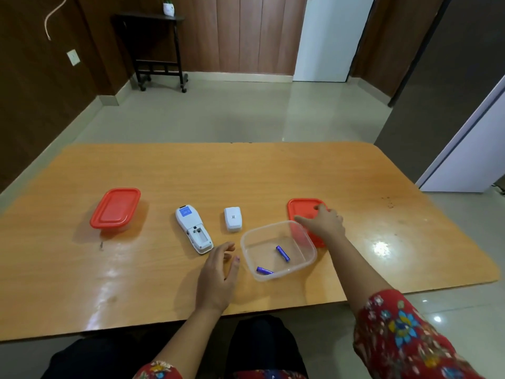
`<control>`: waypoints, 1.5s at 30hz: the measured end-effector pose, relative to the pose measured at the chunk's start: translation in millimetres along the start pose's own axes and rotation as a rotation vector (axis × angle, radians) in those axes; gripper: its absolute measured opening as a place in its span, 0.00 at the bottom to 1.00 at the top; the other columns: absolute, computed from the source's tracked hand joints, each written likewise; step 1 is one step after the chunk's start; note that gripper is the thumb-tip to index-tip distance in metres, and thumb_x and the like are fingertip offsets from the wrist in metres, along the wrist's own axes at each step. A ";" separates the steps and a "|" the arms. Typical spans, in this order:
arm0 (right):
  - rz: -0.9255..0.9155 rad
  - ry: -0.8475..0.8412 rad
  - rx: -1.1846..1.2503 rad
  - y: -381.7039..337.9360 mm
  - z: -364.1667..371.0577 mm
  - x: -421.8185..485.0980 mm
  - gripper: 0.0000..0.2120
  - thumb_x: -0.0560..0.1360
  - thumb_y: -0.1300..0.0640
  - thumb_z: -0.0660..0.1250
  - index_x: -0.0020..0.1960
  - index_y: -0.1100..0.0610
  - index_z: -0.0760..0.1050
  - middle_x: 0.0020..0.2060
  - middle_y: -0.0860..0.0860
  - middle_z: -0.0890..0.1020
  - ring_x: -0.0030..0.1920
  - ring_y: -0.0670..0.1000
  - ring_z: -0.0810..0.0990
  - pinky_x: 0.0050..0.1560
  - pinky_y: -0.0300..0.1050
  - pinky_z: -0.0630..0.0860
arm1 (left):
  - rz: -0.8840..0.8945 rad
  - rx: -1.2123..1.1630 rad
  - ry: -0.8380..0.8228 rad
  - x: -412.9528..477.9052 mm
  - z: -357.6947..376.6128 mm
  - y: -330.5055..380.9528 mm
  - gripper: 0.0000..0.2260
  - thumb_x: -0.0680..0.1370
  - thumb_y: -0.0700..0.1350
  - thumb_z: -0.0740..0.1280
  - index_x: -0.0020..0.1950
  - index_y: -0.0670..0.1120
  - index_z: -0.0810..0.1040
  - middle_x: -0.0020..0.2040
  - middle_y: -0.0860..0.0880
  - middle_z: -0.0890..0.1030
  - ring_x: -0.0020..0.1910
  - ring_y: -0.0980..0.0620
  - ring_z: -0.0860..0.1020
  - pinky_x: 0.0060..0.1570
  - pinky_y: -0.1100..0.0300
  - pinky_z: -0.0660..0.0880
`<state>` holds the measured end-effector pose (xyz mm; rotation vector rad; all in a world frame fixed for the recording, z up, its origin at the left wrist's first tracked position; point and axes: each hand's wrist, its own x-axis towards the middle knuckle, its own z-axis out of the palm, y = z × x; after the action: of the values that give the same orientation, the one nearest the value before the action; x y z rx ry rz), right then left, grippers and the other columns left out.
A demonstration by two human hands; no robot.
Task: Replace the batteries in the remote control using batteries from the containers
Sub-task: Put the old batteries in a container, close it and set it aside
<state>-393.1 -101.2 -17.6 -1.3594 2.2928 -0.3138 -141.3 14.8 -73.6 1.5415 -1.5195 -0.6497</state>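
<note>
A white remote [193, 229] lies face down on the table, its battery bay open and empty. Its white cover [233, 218] lies apart to the right. A clear open container [308, 246] holds two purple batteries [282, 253] [264, 270]. Behind it lies a red lid [300, 207]; my right hand [323, 222] rests on this lid with fingers spread. My left hand [218, 272] hovers between the remote and the clear container, fingers loosely apart, holding nothing. A second container with a red lid [116, 207] stands closed at the left.
The wooden table [246, 170] ends close to my lap at the front edge. A small dark mark lies on the tabletop below the closed container. Beyond the table are floor, a black side table and a white door.
</note>
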 end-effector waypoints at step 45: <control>-0.255 -0.215 0.184 -3.8 -1.3 -41.1 0.20 0.81 0.49 0.55 0.68 0.58 0.69 0.67 0.60 0.73 0.65 0.59 0.73 0.62 0.49 0.70 | -0.271 -0.124 0.110 5.5 6.1 18.1 0.13 0.81 0.53 0.56 0.54 0.50 0.77 0.47 0.54 0.81 0.47 0.56 0.79 0.42 0.64 0.69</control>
<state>-374.0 -67.2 -4.0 -1.5107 1.8716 -0.4267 -155.3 10.0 -60.3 1.6734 -1.1773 -0.7837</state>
